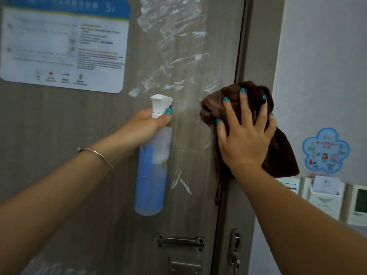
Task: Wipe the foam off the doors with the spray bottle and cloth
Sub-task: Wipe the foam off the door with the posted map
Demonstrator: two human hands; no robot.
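The right hand (246,135), fingers spread, presses a brown microfibre cloth (282,153) against the door (99,155) at its right edge, by the frame. Soft and limp, the cloth bunches and trails below the wrist; it is best held by palming the wad. The left hand (147,126) grips the neck of the spray bottle (152,171), which looks about half full of blue liquid, light, possibly slick. Foam smears (168,22) run up the door above both hands.

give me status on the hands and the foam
Left hand grips bottle. Right hand presses cloth flat to door edge. Foam streaks remain above and below. Nothing blocking.
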